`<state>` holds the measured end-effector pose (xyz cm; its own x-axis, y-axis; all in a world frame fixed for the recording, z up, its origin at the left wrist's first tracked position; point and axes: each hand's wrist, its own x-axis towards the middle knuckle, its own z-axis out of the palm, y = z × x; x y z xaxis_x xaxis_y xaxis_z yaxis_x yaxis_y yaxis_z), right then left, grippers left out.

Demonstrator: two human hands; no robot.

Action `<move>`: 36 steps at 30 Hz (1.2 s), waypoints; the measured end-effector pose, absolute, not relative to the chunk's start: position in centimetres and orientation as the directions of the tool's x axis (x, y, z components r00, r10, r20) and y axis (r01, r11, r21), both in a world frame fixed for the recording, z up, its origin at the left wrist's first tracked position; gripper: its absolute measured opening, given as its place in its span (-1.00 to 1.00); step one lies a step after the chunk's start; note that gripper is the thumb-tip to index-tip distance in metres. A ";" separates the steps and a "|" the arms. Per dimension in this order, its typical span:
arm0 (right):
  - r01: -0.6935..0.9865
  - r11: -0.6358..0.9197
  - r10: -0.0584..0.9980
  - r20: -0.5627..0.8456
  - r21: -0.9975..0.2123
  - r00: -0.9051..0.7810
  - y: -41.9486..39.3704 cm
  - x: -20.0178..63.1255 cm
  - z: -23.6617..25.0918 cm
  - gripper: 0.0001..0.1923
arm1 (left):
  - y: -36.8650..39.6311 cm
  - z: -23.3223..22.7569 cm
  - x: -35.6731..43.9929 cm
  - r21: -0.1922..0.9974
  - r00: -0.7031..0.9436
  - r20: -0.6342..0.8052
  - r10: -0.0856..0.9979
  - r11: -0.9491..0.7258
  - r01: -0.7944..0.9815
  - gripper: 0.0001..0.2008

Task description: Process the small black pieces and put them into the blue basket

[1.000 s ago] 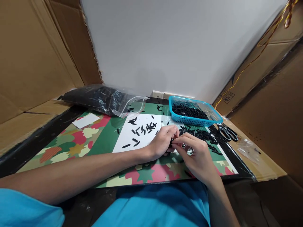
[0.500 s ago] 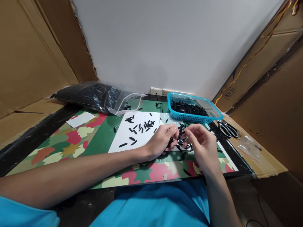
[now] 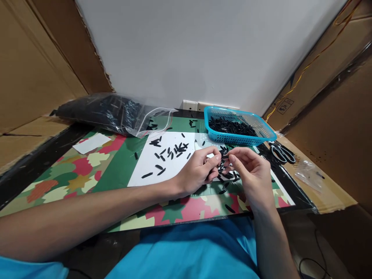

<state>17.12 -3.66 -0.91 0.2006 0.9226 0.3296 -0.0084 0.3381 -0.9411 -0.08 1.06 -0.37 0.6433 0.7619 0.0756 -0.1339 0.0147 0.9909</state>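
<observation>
My left hand [image 3: 203, 166] is closed over the right part of a white sheet [image 3: 139, 178], thumb and forefinger pinched together. From the right, my right hand [image 3: 252, 170] pinches a small, slim black piece [image 3: 225, 156] between thumb and fingertips. The piece's left end meets the fingertips of my left hand. Under and between the hands lie several similar black pieces [image 3: 229, 176] in a loose pile. More black pieces [image 3: 178, 148] are scattered over the sheet to the left. Whatever sits deeper inside my left fingers is hidden.
A blue plastic basket [image 3: 241, 139] full of black pieces stands at the back right. A clear zip bag [image 3: 116, 114] with dark contents lies back left. Scissors [image 3: 280, 153] and a small plastic bag [image 3: 309, 176] are on the right. Cardboard walls [image 3: 35, 62] flank the table.
The view has shifted slightly. My hands remain together; the black piece between them now lies more level, and my left fingers have curled in closer around its end.
</observation>
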 end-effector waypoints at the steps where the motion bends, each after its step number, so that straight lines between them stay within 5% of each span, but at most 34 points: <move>1: -0.007 0.339 0.922 0.331 -0.941 0.202 -3.7 17.1 -0.9 -0.86 | 1.1 -0.4 -0.1 0.991 0.640 0.083 0.764 0.005 -0.134 -0.68; 36: 0.021 0.333 0.927 0.332 -0.943 0.173 -4.0 16.8 -0.6 -0.84 | 1.2 -0.4 0.0 0.977 0.657 0.161 0.736 -0.023 -0.214 -0.56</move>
